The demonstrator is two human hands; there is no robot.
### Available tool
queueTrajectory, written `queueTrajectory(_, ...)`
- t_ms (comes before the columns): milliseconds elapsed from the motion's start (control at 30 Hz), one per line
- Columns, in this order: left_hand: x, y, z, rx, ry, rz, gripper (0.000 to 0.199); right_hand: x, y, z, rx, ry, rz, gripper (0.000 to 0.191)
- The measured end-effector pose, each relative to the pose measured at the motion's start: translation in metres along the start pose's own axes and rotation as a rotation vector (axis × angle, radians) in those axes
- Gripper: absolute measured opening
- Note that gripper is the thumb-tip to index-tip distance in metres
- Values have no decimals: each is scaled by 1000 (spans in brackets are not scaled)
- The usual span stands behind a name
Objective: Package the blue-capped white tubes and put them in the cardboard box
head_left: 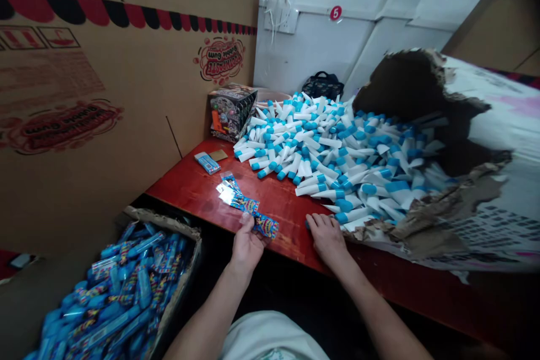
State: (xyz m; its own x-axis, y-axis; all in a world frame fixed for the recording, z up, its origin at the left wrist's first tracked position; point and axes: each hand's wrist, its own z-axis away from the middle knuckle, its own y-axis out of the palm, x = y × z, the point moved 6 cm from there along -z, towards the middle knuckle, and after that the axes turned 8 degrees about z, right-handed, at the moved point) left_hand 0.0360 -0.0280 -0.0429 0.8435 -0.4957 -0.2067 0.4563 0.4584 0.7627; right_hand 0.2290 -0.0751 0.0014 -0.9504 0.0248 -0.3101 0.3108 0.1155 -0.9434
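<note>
My left hand [248, 244] is closed at the table's front edge, with thumb and fingers pinching a blue, colourfully printed plastic wrapper [266, 225]. More such wrappers [238, 201] lie fanned out just behind it, some catching the light. My right hand [327, 234] rests palm down on the red table, its fingers curled over a small tube whose blue end peeks out at the fingertips; the rest is hidden under the hand. Right behind that hand spreads a large heap of white tubes with blue caps [312, 140].
A torn white carton [476, 202] lies on its side at right, tubes spilling out. Lower left, an open box [196, 242] holds many wrapped blue tubes [122, 287]. A tall cardboard wall [139, 79] borders the left. A printed box [232, 112] and small packet [207, 162] sit on the red table [181, 184].
</note>
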Motion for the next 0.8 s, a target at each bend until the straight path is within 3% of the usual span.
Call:
queueTrajectory(167, -12, -3, 0, -48, 119, 126, 9, 21, -3, -11, -77, -73, -253, 46)
queueTrajectory(300, -15, 0, 5, -44, 140, 100, 8, 26, -1, -9, -58, -28, -272, 39)
queueTrajectory(600, -8, 10, 9, 121, 219, 41, 4, 34, 1, -9, -106, 128, -313, 40)
queueTrajectory(700, -5, 7, 7, 149, 198, -12, 6, 37, -12, -12, -145, 174, -484, 34)
queueTrajectory(800, -4, 8, 9, 204, 216, -56, 13, 47, -26, -17, -116, 108, -763, 23)
